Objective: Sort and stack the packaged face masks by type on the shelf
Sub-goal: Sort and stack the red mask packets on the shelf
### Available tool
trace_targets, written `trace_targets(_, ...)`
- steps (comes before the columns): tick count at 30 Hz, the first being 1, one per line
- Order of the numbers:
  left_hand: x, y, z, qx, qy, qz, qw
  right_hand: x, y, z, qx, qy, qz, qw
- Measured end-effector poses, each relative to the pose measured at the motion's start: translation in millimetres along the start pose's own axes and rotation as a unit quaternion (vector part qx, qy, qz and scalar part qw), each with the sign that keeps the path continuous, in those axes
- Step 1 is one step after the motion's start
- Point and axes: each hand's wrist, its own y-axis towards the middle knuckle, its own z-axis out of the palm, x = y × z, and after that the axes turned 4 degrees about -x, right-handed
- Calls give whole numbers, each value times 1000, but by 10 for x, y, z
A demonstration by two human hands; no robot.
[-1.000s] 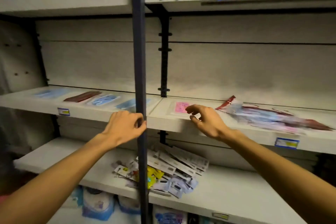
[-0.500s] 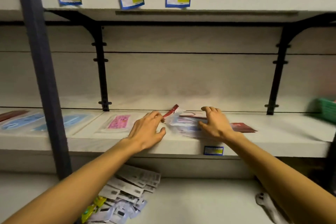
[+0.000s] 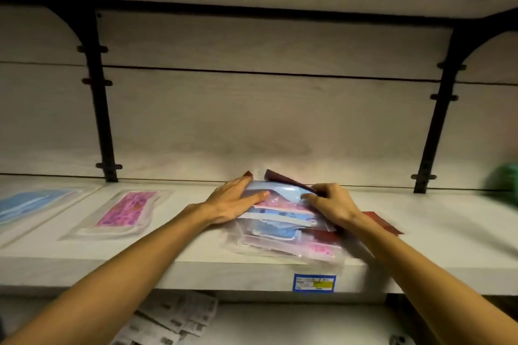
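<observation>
A loose pile of packaged face masks (image 3: 283, 228), blue, pink and dark red in clear wrappers, lies on the white shelf (image 3: 196, 269) in front of me. My left hand (image 3: 234, 202) lies flat on the pile's left side, thumb across the top packet. My right hand (image 3: 332, 204) grips the pile's right side, fingers curled over a dark red packet (image 3: 286, 180) that sticks up at the back. A single pink mask packet (image 3: 127, 209) lies flat to the left. Further left lies a blue mask packet (image 3: 30, 204).
Black shelf brackets (image 3: 102, 109) (image 3: 434, 120) stand against the back wall on either side. Another dark red packet (image 3: 382, 223) lies right of the pile. Something green (image 3: 503, 185) is at the far right. A blue-yellow label (image 3: 314, 283) is on the shelf edge. Small packets (image 3: 173, 319) lie on the lower shelf.
The view has moved right and closer to the pile. Both hands have closed in on the mask pile from its sides; the left hand went from the shelf edge onto the pile.
</observation>
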Motion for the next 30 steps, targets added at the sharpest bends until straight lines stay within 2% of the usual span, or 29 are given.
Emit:
trace_targets(4, -16, 79, 73, -39, 56, 83, 994, -90, -14, -95, 3, 235, 61, 970)
trace_targets(7, -56, 75, 69, -57, 58, 99, 992, -136, -36, -186, 25, 291, 72, 954)
trace_targets(11, -102, 20, -13, -133, 97, 131, 978, -179, -5, -233, 0, 358, 94, 929)
trace_targets(16, -78, -58, -156, -219, 19, 79, 972, -184, 109, -223, -83, 429, 113, 892)
trace_targets(18, -80, -83, -218, -254, -71, 22, 964, -182, 116, -218, -107, 435, 93, 889)
trace_targets(20, -119, -111, -328, -272, -213, -69, 936, -169, 103, -214, -126, 442, 70, 886)
trace_targets(23, -236, -284, -543, -249, -403, -222, 852, -108, 50, -217, -147, 452, 47, 879)
trace_targets(25, -299, -480, -627, -195, -525, -268, 784, -44, 11, -231, -164, 452, 25, 876)
trace_targets(26, -322, -583, -653, -180, -560, -271, 762, -10, -4, -239, -170, 453, 16, 875)
trace_targets(27, -326, -694, -666, -177, -567, -268, 758, 30, -23, -243, -172, 457, 12, 872)
trace_targets(28, -319, -797, -682, -190, -544, -265, 773, 83, -45, -247, -170, 462, 10, 870)
trace_targets(30, -267, -1041, -723, -220, -407, -260, 848, 228, -94, -236, -156, 473, 7, 867)
